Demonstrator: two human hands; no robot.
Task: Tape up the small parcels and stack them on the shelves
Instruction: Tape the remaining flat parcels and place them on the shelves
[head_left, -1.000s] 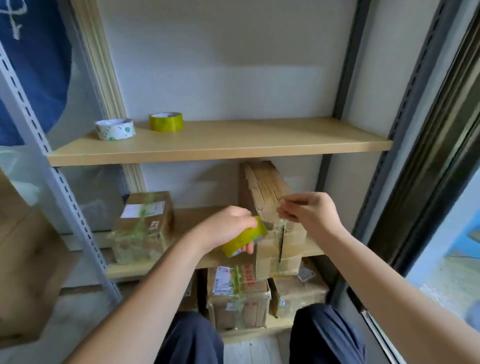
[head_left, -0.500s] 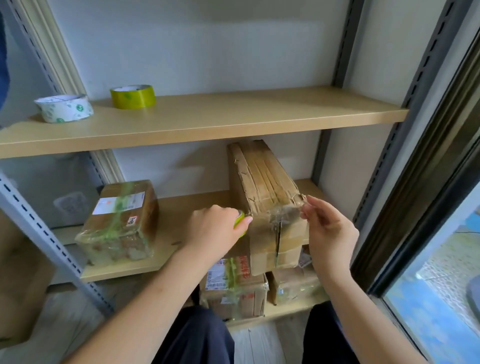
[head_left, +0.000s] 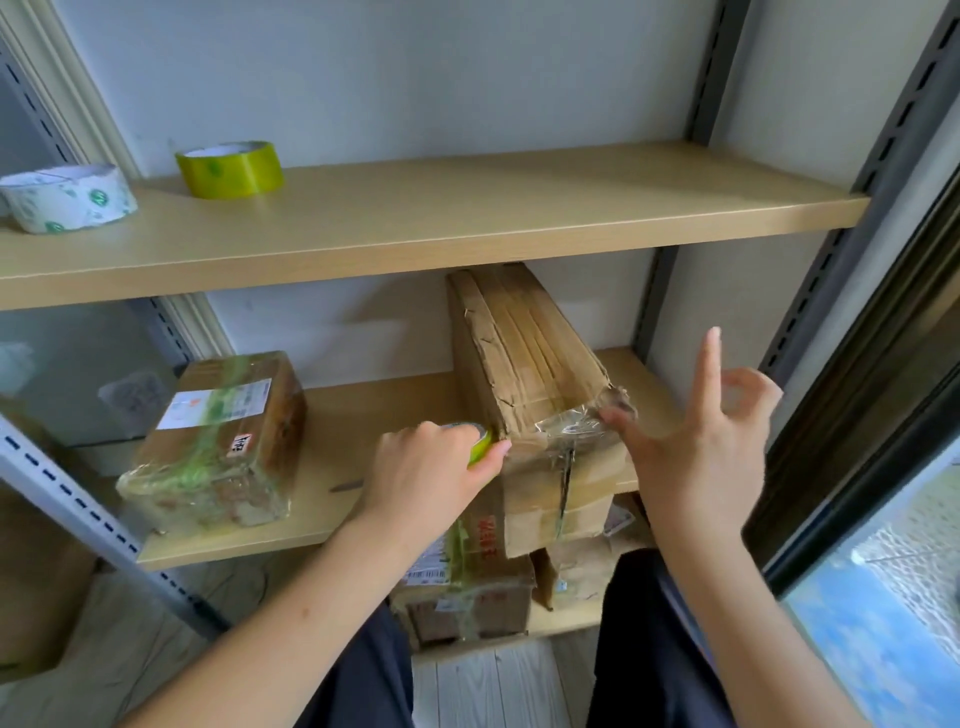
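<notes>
From the head camera, a tall cardboard parcel (head_left: 524, 374) stands on the middle shelf (head_left: 332, 467), leaning back under the top shelf (head_left: 467, 218), with its front end hanging over the shelf edge. A strip of clear tape (head_left: 571, 423) crosses the parcel's top front corner, over the seam between its flaps. The left hand (head_left: 431, 475) is curled around a green tape roll (head_left: 480, 444), holding it against the parcel's left edge. The right hand (head_left: 696, 441) is loose and grasps nothing: its thumb touches the taped right corner of the parcel, the forefinger points up and the other fingers bend lightly. To the left on the same shelf, well apart, lies a wrapped parcel (head_left: 218, 441) with a white label. On the bottom shelf, below the hands, sit two more parcels (head_left: 467, 592), partly hidden. On the top shelf lie a spare green roll (head_left: 231, 169) and, near it at the left edge, a white roll (head_left: 67, 197) with green marks.
</notes>
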